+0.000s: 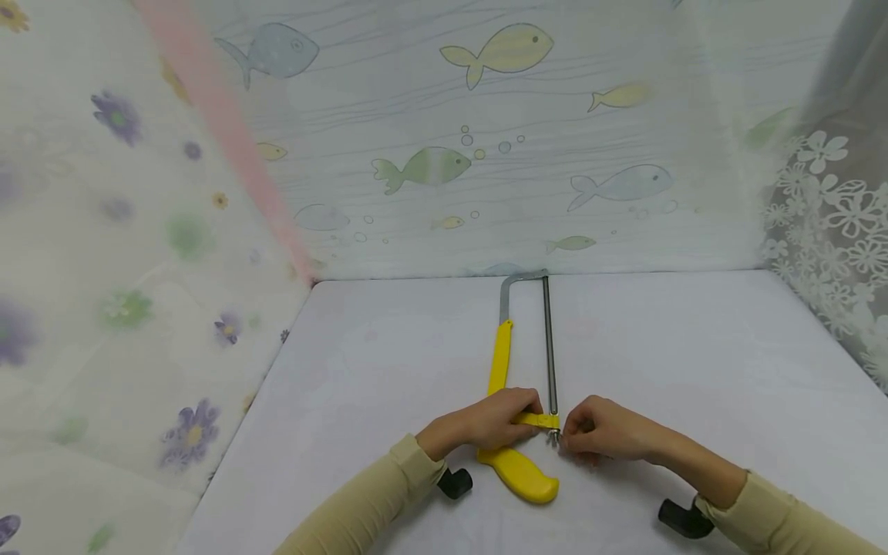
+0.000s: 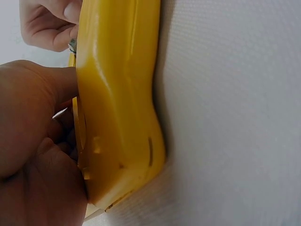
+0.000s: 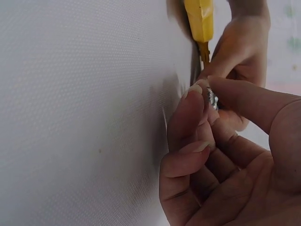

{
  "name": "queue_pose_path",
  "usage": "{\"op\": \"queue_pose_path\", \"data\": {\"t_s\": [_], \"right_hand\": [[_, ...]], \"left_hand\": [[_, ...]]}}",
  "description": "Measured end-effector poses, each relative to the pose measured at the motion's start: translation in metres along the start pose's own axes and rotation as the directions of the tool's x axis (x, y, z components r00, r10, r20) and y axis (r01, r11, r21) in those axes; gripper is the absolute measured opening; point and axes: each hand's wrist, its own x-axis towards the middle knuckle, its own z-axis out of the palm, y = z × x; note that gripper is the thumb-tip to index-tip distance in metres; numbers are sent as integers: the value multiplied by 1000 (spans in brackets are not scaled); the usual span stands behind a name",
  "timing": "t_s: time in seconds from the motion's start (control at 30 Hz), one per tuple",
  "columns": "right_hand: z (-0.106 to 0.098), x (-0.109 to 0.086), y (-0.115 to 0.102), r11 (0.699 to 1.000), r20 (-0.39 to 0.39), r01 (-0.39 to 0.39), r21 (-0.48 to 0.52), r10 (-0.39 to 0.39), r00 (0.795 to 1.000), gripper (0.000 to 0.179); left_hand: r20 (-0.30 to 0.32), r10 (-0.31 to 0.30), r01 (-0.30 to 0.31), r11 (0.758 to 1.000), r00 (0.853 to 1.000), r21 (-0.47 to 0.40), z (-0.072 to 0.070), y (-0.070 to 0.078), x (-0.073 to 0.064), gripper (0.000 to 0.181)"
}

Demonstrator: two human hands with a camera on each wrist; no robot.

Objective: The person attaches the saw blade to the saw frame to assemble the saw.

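A hacksaw (image 1: 499,358) with a yellow handle and grey metal front frame lies on the white surface, its blade side (image 1: 549,347) to the right. My left hand (image 1: 502,420) grips the yellow frame just above the handle, fingers at the short yellow arm (image 1: 536,420). At that arm's end sits a small metal wing nut (image 1: 553,438). The thumb and index finger of my right hand (image 1: 610,432) meet at the wing nut, the other fingers curled. In the right wrist view those fingers partly hide the threaded metal piece (image 3: 212,97). The yellow handle (image 2: 120,94) fills the left wrist view's middle.
White cloth covers the tabletop (image 1: 694,347). Behind it hangs a fish-patterned curtain (image 1: 430,100), with a flowered curtain (image 1: 104,231) on the left and white lace (image 1: 832,223) at right. Black wrist mounts (image 1: 683,518) show under both sleeves.
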Motion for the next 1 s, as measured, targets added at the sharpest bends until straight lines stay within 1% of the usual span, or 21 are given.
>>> {"op": "queue_pose_path", "data": {"t_s": [0.23, 0.37, 0.5, 0.8, 1.0], "right_hand": [[3, 3, -2, 1000, 2, -14, 16, 14, 1000, 27], [5, 4, -3, 999, -8, -34, 25, 35, 999, 32], [7, 4, -4, 998, -15, -54, 38, 55, 998, 33], [8, 5, -3, 998, -17, -54, 29, 55, 998, 34], [4, 3, 0, 999, -20, -50, 10, 50, 999, 32]], "left_hand": [[2, -1, 1, 1000, 1000, -9, 1, -1, 1, 13], [-2, 7, -7, 1000, 1000, 4, 0, 0, 1, 14], [-5, 12, -12, 1000, 1000, 11, 1, 1, 1, 14], [1, -8, 8, 1000, 1000, 8, 1, 2, 0, 14], [-3, -7, 7, 1000, 1000, -3, 0, 2, 0, 14]]}}
